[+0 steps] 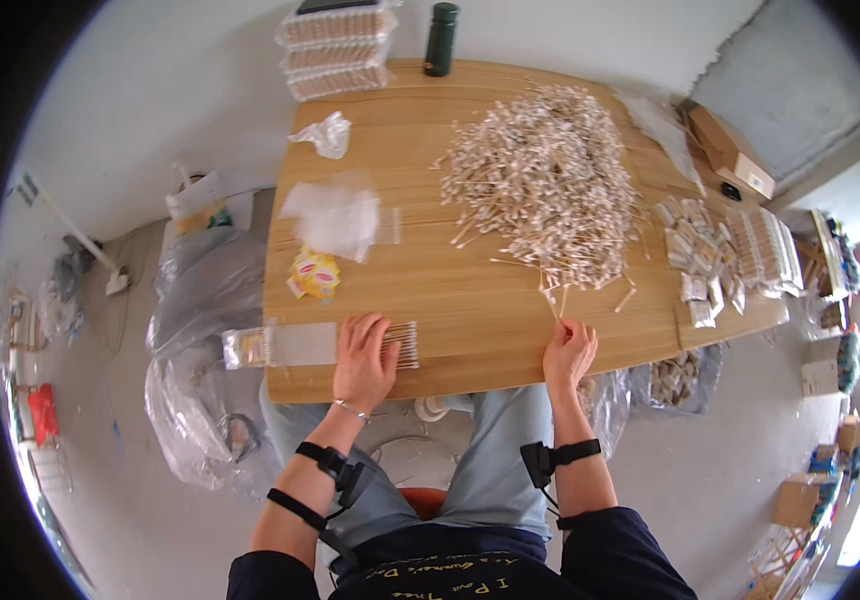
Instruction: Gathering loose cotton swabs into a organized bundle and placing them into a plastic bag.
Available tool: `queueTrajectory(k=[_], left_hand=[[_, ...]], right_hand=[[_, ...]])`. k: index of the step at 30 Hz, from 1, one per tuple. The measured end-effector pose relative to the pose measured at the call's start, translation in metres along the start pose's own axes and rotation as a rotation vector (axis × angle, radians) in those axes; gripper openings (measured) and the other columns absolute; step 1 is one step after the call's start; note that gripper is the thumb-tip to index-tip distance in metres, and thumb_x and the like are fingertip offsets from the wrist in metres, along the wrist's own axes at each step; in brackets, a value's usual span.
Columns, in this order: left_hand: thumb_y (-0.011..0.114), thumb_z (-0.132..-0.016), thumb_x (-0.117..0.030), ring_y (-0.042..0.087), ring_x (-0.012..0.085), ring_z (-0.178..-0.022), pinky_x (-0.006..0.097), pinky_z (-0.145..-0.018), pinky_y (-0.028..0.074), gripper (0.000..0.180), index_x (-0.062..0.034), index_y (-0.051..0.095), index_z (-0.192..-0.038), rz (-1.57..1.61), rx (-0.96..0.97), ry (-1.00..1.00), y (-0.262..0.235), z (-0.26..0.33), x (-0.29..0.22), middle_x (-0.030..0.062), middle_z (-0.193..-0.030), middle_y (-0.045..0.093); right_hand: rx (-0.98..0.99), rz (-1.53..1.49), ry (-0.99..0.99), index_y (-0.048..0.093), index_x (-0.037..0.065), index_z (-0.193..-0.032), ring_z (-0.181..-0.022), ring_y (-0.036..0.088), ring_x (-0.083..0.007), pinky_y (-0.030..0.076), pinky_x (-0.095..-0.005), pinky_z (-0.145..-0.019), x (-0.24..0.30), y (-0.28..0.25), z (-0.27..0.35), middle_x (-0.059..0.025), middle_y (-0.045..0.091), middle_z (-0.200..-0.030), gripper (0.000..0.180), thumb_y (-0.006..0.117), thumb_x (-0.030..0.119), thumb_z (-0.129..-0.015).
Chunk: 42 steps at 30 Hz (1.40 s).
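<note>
left hand (363, 360) lies flat, fingers spread, on a row of cotton swabs (400, 344) at the wooden table (470, 300)'s near edge. right hand (568, 352), fingers pinched on one swab (561, 301), sits near the big swab pile (550, 180).

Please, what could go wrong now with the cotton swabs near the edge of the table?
1. The left hand presses a row of cotton swabs close to the table edge; some may roll off onto the lap.
2. The right hand pinches swabs at the rim of the big swab pile; pulling could drag loose ones over the edge.
</note>
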State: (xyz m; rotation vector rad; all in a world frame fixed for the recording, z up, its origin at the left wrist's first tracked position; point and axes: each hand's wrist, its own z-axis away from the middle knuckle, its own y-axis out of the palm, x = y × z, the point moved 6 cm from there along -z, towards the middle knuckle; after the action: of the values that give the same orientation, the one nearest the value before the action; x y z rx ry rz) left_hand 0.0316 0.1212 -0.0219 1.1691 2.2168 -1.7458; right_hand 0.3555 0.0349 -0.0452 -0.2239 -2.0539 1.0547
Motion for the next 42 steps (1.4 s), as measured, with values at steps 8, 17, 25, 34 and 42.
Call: queueTrajectory(k=[8, 17, 25, 34, 42], left_hand=[[0.059, -0.086, -0.011, 0.047, 0.0366, -0.12, 0.048, -0.109, 0.034, 0.036, 0.0014, 0.053, -0.119, 0.086, -0.021, -0.045, 0.0, 0.002, 0.004, 0.0184, -0.125, 0.052], [0.052, -0.091, -0.011, 0.045, 0.0399, -0.123, 0.043, -0.105, 0.036, 0.045, 0.002, 0.042, -0.132, 0.312, -0.132, -0.211, -0.008, 0.009, 0.021, 0.0221, -0.133, 0.048], [0.052, -0.091, -0.01, 0.044, 0.0397, -0.123, 0.043, -0.105, 0.036, 0.045, 0.0019, 0.041, -0.133, 0.305, -0.156, -0.199, -0.009, 0.008, 0.021, 0.0217, -0.134, 0.048], [0.052, -0.09, -0.006, 0.046, 0.0407, -0.121, 0.043, -0.103, 0.038, 0.046, 0.0031, 0.04, -0.133, 0.328, -0.18, -0.22, -0.011, 0.008, 0.019, 0.0232, -0.131, 0.049], [0.052, -0.086, -0.003, 0.043, 0.0419, -0.123, 0.043, -0.104, 0.038, 0.055, 0.0007, 0.036, -0.138, 0.384, -0.168, -0.218, -0.01, 0.01, 0.025, 0.0237, -0.134, 0.045]], right_hand=[[0.294, -0.143, -0.36, 0.067, 0.012, -0.085, -0.094, 0.054, -0.0305, 0.042, -0.0425, -0.081, 0.134, 0.062, 0.052, -0.0077, 0.059, -0.09, 0.004, 0.065, 0.014, -0.081], [0.492, -0.393, -0.258, 0.064, 0.009, -0.086, -0.089, 0.055, -0.0331, 0.044, -0.0428, -0.08, 0.16, 0.099, 0.026, -0.0097, 0.062, -0.088, 0.005, 0.064, 0.009, -0.081], [0.313, -0.101, -0.579, 0.068, 0.012, -0.094, -0.103, 0.051, -0.0292, 0.042, -0.0428, -0.088, 0.183, 0.079, 0.031, -0.0066, 0.061, -0.1, 0.018, 0.07, 0.013, -0.077], [0.588, -0.149, -0.632, 0.07, 0.014, -0.088, -0.101, 0.053, -0.0295, 0.04, -0.0416, -0.089, 0.212, 0.109, 0.044, -0.005, 0.062, -0.094, 0.011, 0.069, 0.012, -0.077], [0.836, -0.156, -0.671, 0.071, 0.016, -0.086, -0.101, 0.053, -0.0275, 0.036, -0.0427, -0.091, 0.205, 0.101, 0.059, -0.0033, 0.064, -0.089, 0.009, 0.066, 0.012, -0.079]])
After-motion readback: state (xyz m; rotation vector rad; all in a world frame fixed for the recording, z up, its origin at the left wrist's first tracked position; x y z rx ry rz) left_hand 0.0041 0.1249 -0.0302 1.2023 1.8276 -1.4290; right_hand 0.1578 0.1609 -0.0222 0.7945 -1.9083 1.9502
